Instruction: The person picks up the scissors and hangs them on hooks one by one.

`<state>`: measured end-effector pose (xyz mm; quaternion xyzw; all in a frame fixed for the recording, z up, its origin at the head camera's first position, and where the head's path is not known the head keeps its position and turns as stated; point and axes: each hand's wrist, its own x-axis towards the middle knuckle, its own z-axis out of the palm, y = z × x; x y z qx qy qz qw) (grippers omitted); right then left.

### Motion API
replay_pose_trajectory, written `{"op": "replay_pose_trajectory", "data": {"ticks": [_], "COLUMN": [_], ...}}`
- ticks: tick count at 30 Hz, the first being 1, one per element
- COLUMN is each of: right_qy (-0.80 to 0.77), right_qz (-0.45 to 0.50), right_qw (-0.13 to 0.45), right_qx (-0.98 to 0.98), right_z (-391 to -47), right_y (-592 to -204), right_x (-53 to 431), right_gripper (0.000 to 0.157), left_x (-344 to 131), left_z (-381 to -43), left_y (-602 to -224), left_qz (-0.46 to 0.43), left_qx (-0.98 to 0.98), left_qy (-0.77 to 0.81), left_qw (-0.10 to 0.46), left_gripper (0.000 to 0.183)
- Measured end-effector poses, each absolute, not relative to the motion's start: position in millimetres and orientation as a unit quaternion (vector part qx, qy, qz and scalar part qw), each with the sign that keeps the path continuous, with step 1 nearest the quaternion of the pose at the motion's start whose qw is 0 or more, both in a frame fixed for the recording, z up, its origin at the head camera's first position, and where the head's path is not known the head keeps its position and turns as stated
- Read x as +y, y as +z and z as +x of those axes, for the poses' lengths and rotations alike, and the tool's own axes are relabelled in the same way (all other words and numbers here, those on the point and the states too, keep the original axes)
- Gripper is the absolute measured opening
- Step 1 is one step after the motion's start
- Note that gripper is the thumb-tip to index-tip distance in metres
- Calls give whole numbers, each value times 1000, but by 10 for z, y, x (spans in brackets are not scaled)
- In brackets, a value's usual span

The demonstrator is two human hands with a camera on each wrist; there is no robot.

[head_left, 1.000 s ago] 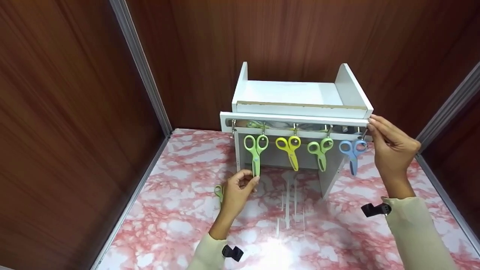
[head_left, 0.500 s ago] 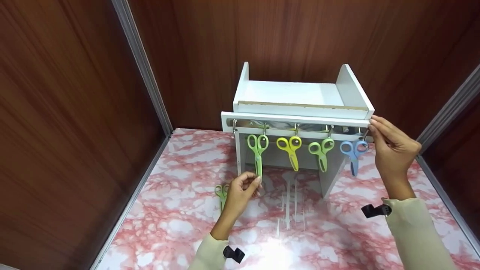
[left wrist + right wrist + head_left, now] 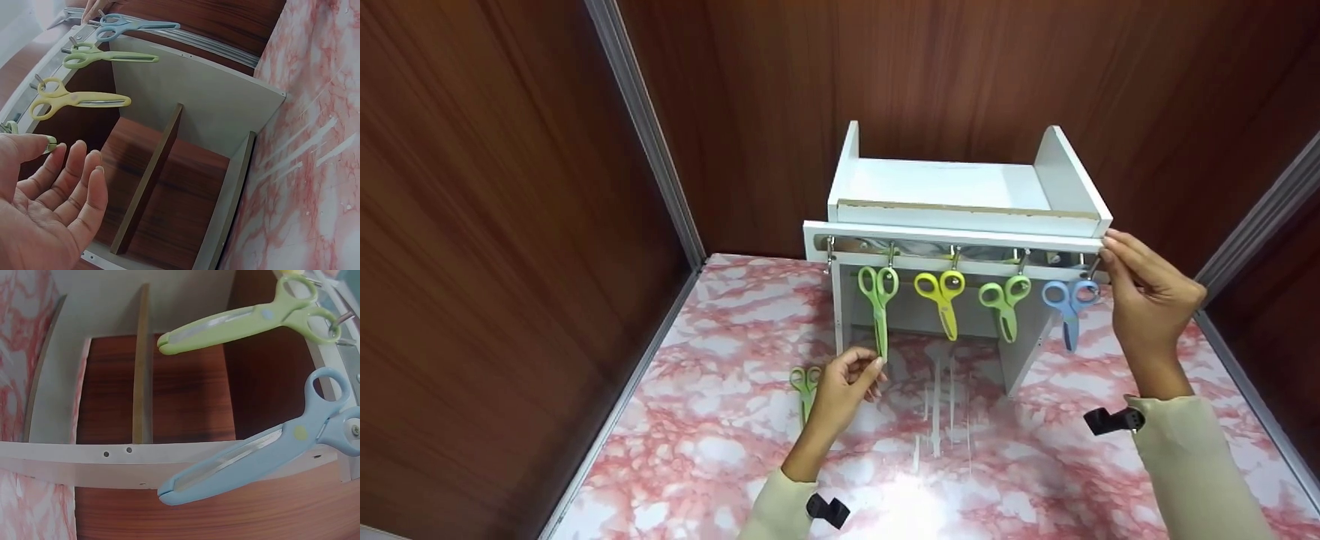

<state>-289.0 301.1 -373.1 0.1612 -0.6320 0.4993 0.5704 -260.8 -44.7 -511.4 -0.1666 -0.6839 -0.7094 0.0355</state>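
Note:
My left hand pinches the blade tip of green scissors, which hang by a handle loop from a hook of the white hook rail. In the left wrist view, thumb and index finger meet on that tip, other fingers loosely bent. Along the rail to the right hang yellow scissors, a second green pair and blue scissors. My right hand holds the rail's right end between thumb and fingers; it is out of the right wrist view, where the blue scissors fill the front.
A white shelf unit stands behind the rail. More green scissors lie on the pink marbled table, partly behind the left forearm. The leftmost hook carries no scissors. Wooden panels enclose the table's sides and back.
The left hand has moved slightly right and down with the tip of the green scissors, turning them more edge-on. The green scissors on the table show more. The right hand keeps its hold.

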Motion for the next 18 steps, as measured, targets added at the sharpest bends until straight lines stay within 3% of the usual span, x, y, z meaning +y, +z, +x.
{"op": "replay_pose_trajectory", "data": {"ticks": [7,18], "right_qy": [496,494], "right_qz": [161,156], "right_qw": [573,572], "right_qx": [-633,-635], "right_z": [-2889,-2869], "right_y": [-3721,-3711], "right_x": [2996,2992], "right_gripper": [15,14], "left_x": [-516,-564], "left_z": [-2474,-2600], "left_y": [-4960,-5328], "left_qz": [-186,-172], "left_qx": [-682,-704], "left_qy": [-707,-689], "left_qw": [29,20], "left_gripper": [14,16]}}
